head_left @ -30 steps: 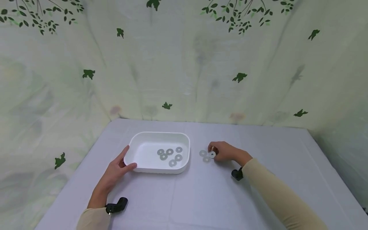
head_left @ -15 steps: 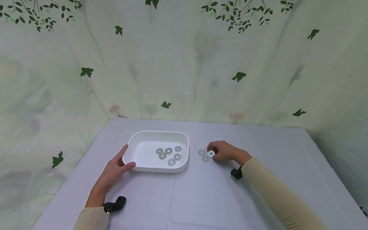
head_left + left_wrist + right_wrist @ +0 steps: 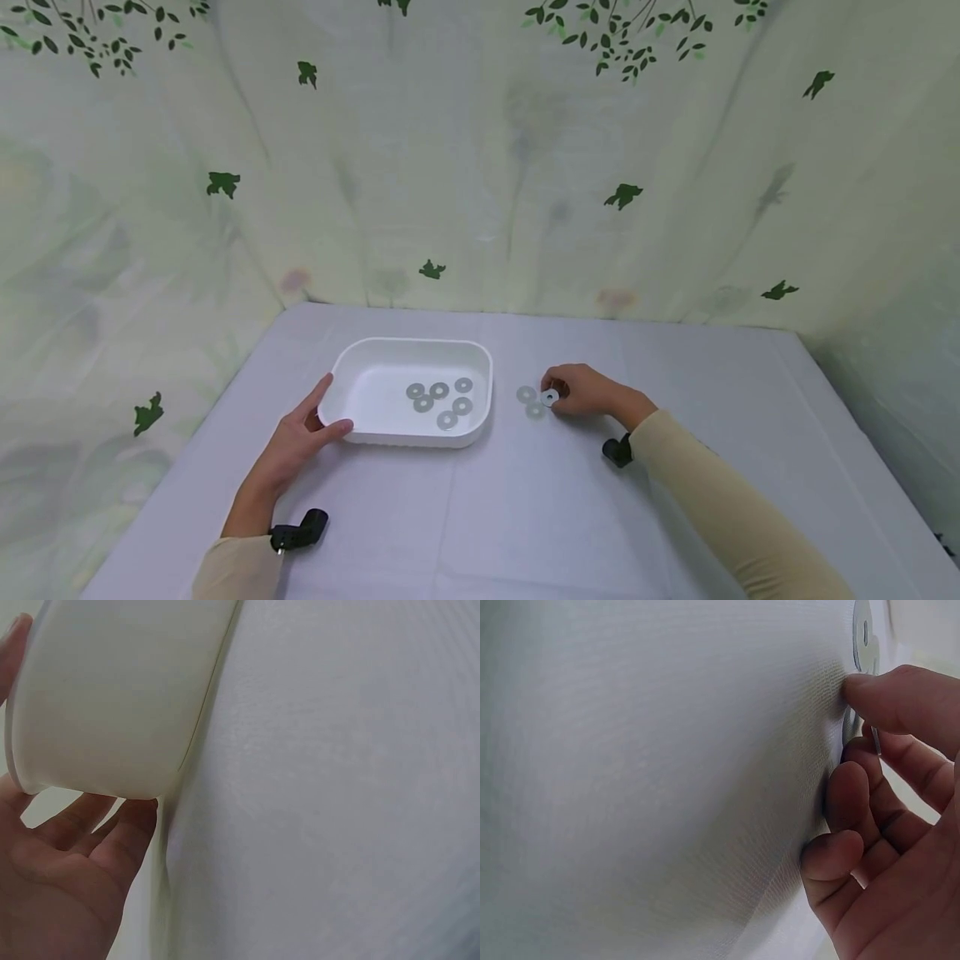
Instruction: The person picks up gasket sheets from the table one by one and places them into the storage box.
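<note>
My left hand [image 3: 294,447] holds the near left corner of a white plastic tray [image 3: 360,433]. Its thumb lies at the front rim, and its fingers press the tray wall [image 3: 112,712] in the left wrist view. Several flat round washers [image 3: 423,403] lie on the tray's floor, toward the right. Right of the tray, my right hand [image 3: 585,390] pinches a washer [image 3: 550,397], which is tilted up on edge between thumb and fingers. Beside that hand, more washers [image 3: 526,394] lie on the table. In the right wrist view, the thumb and fingertips are right at the cloth, next to a flat washer [image 3: 864,637].
A white cloth covers the table [image 3: 510,517]. Behind it hangs a pale curtain [image 3: 480,167] printed with green leaves. Each wrist wears a black camera, such as the left one [image 3: 300,531].
The pinched washer has tipped slightly in my right hand's fingers, close over the table. My left hand keeps its hold on the tray. The head view has shifted a little.
</note>
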Tool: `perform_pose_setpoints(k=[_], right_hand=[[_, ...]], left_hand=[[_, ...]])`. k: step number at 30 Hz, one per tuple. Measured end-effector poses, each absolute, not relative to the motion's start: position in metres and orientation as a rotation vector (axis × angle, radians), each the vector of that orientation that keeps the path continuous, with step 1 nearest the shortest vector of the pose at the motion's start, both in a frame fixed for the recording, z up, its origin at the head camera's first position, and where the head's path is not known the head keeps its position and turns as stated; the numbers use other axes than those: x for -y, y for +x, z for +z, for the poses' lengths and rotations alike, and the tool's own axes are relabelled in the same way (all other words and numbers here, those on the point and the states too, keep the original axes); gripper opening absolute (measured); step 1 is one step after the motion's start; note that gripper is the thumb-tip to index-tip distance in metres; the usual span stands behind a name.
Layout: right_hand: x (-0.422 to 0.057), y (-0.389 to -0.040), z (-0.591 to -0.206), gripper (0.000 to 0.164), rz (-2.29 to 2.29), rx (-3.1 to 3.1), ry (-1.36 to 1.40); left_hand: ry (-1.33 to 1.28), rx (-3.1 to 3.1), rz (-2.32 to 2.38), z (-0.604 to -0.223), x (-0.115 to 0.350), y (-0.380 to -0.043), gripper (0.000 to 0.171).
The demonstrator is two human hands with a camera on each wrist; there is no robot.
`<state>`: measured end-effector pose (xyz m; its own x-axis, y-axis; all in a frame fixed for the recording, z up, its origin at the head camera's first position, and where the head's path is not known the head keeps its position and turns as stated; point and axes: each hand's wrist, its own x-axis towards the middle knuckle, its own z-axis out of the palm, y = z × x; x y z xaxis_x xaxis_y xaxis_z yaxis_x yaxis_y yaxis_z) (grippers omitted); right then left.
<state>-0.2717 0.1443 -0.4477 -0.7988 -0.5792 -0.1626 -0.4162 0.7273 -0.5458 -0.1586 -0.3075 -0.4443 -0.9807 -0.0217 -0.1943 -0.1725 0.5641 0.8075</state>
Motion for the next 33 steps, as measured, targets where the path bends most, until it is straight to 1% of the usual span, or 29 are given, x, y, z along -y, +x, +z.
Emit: perform_pose_setpoints(k=[13, 20, 26, 33], right_hand=[[-0.144, -0.272, -0.445, 0.02, -0.73, -2.585, -0.74], [-0.146, -0.273, -0.44, 0.022, -0.733, -2.568, -0.668], [-0.148, -0.275, -0.428, 0.027, -0.752, -2.57, -0.696], [-0.148, -0.281, -0.404, 0.032, -0.78, -2.6, -0.806]], left_hand=[[-0.169, -2.627, 1.394, -0.444, 0.305, -0.158, 0.097], [-0.165, -2.623, 1.418, -0.443, 0.305, -0.158, 0.096], [-0.141, -2.615, 1.455, -0.442, 0.304, -0.158, 0.095], [-0.155, -2.607, 1.447, -0.442, 0.304, -0.158, 0.096]])
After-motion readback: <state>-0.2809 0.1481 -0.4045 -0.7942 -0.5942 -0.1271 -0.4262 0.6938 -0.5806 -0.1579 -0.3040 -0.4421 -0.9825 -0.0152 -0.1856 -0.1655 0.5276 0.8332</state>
